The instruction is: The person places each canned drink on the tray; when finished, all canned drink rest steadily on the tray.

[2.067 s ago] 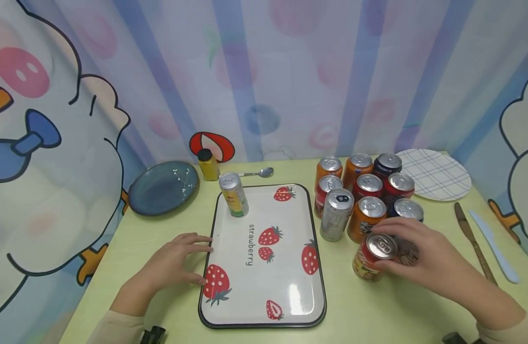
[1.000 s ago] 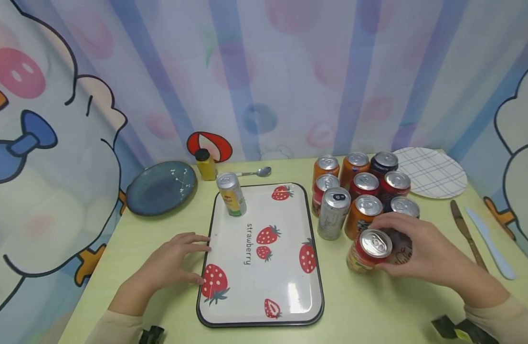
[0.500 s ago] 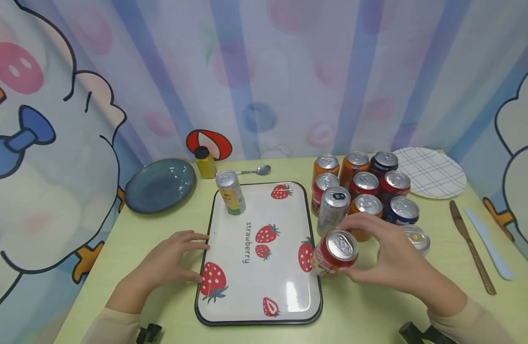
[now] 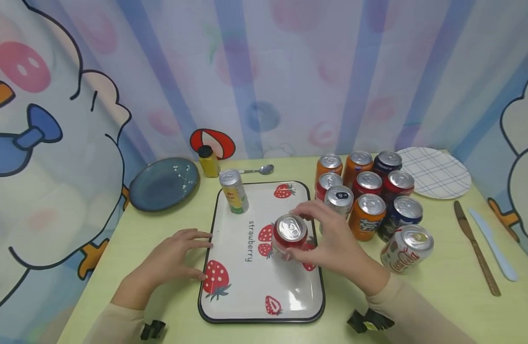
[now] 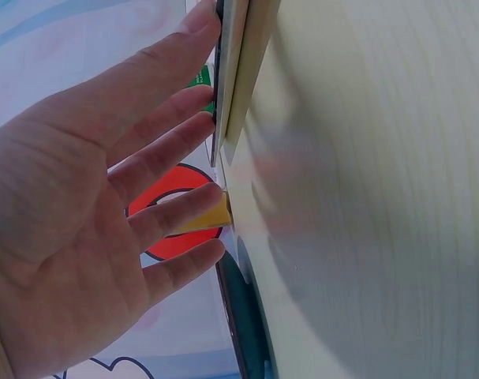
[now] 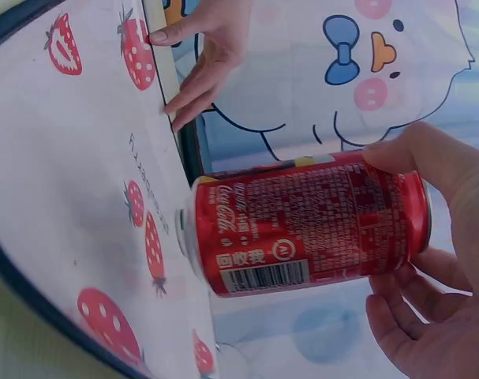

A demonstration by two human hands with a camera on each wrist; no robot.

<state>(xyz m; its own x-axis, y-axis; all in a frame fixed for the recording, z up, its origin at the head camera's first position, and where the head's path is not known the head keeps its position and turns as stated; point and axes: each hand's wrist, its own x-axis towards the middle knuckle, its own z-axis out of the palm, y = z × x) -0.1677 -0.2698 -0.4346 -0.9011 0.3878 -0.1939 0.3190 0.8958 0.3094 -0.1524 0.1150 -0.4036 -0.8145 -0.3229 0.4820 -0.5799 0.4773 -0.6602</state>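
Observation:
In the head view, my right hand (image 4: 334, 239) grips a red soda can (image 4: 291, 230) near its top, over the white strawberry tray (image 4: 247, 298). The right wrist view shows the can's red side (image 6: 302, 225) with Coca-Cola lettering and a barcode, thumb and fingers around its top end, its base close over the tray. My left hand (image 4: 171, 255) lies at the tray's left edge, fingers spread and fairly straight, fingertips right at the rim. A slim yellow and silver can (image 4: 235, 192) stands upright at the tray's far left corner.
Several cans, among them an orange can (image 4: 367, 217), stand grouped right of the tray, with a white Coca-Cola can (image 4: 406, 248) nearest. Farther right lie two knives, one brown (image 4: 476, 246), and a checked plate (image 4: 436, 173). Behind are a blue plate (image 4: 163, 184), yellow bottle (image 4: 209, 162) and spoon (image 4: 264, 169).
My right hand has lifted the red soda can from beside the can group and carried it left over the tray, uncovering the white Coca-Cola can. My left hand stays at the tray edge.

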